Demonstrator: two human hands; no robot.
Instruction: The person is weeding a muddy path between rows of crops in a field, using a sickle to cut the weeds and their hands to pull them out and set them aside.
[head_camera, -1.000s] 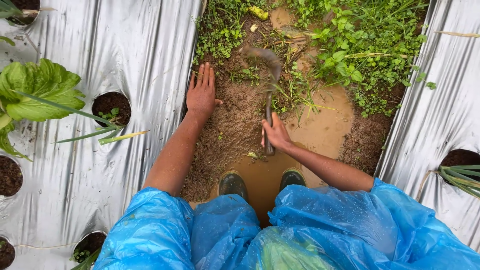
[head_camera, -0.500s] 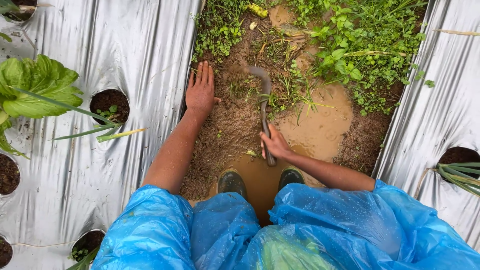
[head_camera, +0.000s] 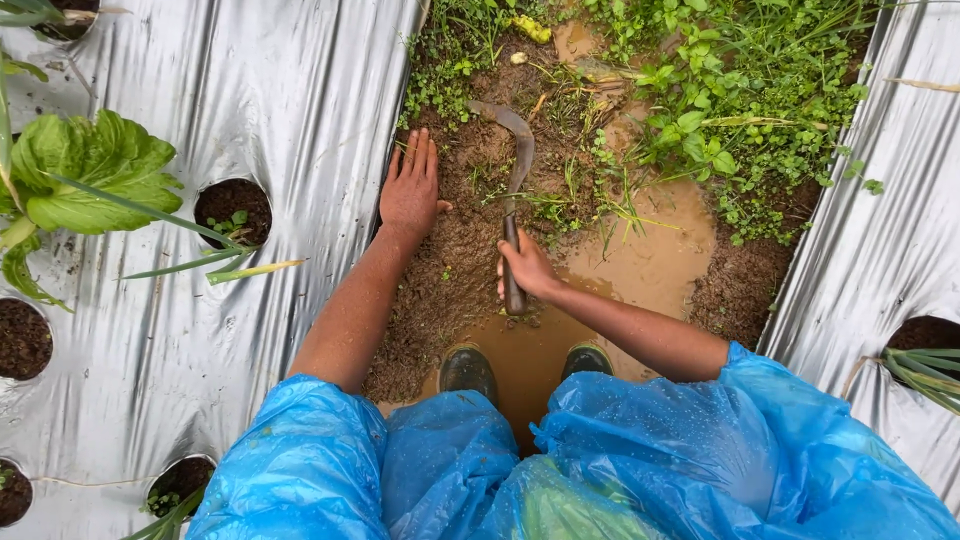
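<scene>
Ahead of the right hand (head_camera: 527, 268), clenched on its handle, the sickle (head_camera: 513, 170) apparently touches soil.

Outdoor vegetable plot, wet. Raised beds covered in silver plastic mulch sheet (head_camera: 280, 110) with round planting holes (head_camera: 232, 205); leafy green plant (head_camera: 90, 170) growing from one. Between beds: muddy furrow (head_camera: 450, 270) with a brown puddle (head_camera: 640, 270) and low weeds (head_camera: 740, 100).
</scene>
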